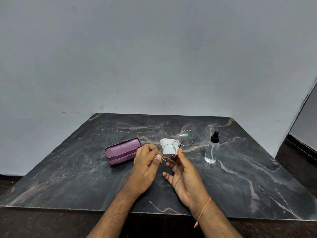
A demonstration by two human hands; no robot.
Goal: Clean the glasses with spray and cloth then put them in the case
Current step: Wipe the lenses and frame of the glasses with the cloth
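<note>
We see a dark marble table (240, 177) under both hands. A closed purple case (122, 150) lies just left of the left hand (145, 166), which pinches the near rim of the glasses (176, 145). The right hand (184, 174) pinches their bridge with its other fingers loosely spread. A spray bottle (212, 149) stands right of it; a white cloth (167, 143) lies just beyond the hands.
</note>
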